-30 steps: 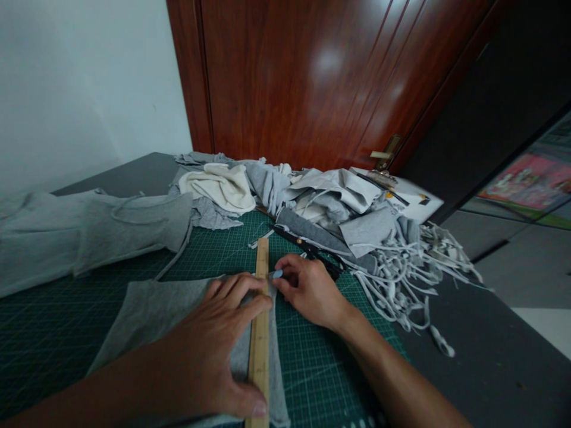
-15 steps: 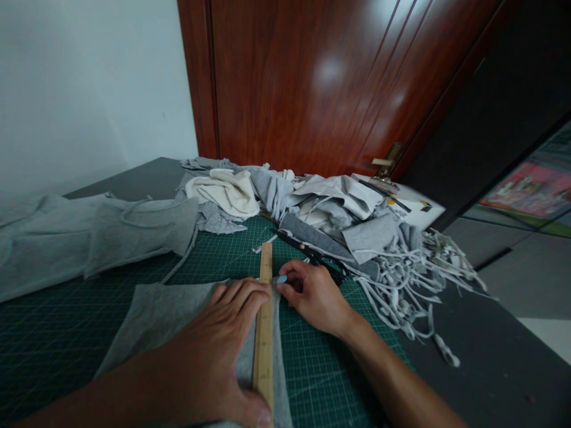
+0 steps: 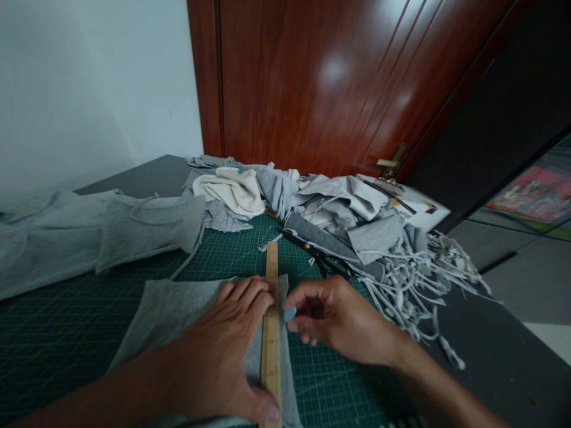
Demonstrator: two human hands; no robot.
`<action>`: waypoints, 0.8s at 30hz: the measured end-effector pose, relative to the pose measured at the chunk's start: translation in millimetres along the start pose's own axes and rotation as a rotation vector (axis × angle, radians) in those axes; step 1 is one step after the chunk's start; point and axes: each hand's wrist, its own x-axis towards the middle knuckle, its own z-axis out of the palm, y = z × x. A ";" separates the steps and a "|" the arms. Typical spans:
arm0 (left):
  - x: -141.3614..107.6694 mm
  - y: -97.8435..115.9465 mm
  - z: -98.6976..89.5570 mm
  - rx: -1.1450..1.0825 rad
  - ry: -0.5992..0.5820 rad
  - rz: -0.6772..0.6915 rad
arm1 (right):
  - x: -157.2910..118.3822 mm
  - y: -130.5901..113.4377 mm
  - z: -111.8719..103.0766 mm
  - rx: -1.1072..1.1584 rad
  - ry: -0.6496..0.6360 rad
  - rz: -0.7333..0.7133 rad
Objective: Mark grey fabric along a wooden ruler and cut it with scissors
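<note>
A wooden ruler (image 3: pixel 272 333) lies lengthwise along the right side of a piece of grey fabric (image 3: pixel 178 315). My left hand (image 3: pixel 236 351) holds it down, with the thumb on its near part and the fingertips at its left edge farther up. Between the thumb and forefinger of my right hand (image 3: pixel 330 315) is a small light-blue piece of tailor's chalk (image 3: pixel 289 314). The chalk is close to the ruler's right edge, over the fabric strip that shows there. Whether its tip touches the cloth I cannot tell.
A green cutting mat (image 3: pixel 325 374) lies under the fabric. Black scissors (image 3: pixel 316 252) rest beyond my right hand. Grey and cream cloth scraps (image 3: pixel 232 190) and a tangle of cut strips (image 3: pixel 405 285) are heaped at the back and right. More grey fabric (image 3: pixel 147 232) lies left.
My right hand has drawn the chalk toward me along the ruler's right edge, from near the fabric's far edge. My left hand keeps its place on the ruler. The view has shifted slightly.
</note>
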 end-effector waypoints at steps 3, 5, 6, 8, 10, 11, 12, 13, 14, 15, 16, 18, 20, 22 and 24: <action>-0.1 -0.2 0.1 -0.010 -0.013 -0.008 | -18.1 -0.1 9.8 0.010 -0.144 0.066; -0.4 -2.0 1.4 -0.017 -0.021 0.001 | -27.1 1.9 14.6 -0.033 -0.216 0.080; -0.5 -3.1 2.2 -0.020 -0.015 0.008 | -30.3 2.8 16.2 -0.057 -0.240 0.079; -0.4 -5.0 3.7 -0.026 0.003 0.024 | -34.3 3.5 18.4 -0.099 -0.258 0.064; 0.0 -6.1 4.4 -0.033 0.012 0.029 | -35.6 3.3 19.8 -0.139 -0.253 0.044; 0.2 -6.3 4.5 -0.034 0.014 0.027 | -35.7 3.1 20.5 -0.155 -0.245 0.038; 0.3 -6.3 4.6 -0.034 0.013 0.024 | -35.5 3.1 21.2 -0.169 -0.237 0.036; 0.3 -6.3 4.7 -0.032 0.010 0.023 | -35.1 3.3 22.0 -0.178 -0.232 0.040; 0.1 -6.3 4.9 -0.028 0.003 0.022 | -34.7 3.8 22.8 -0.180 -0.229 0.044; -0.3 -6.5 5.4 -0.023 -0.008 0.020 | -34.4 4.7 23.6 -0.176 -0.229 0.044; -0.9 -7.0 6.1 -0.019 -0.020 0.020 | -34.2 5.9 24.2 -0.172 -0.229 0.039; -2.3 -8.5 8.1 -0.015 -0.027 0.017 | -34.0 8.8 24.9 -0.167 -0.231 0.006; -3.7 -10.6 10.3 -0.023 -0.006 0.024 | -33.9 11.5 24.7 -0.175 -0.231 -0.039; -4.3 -12.3 11.6 -0.033 0.032 0.040 | -33.5 13.3 24.0 -0.185 -0.251 -0.068; -4.0 -12.7 11.6 -0.040 0.052 0.054 | -32.9 14.1 23.6 -0.182 -0.279 -0.076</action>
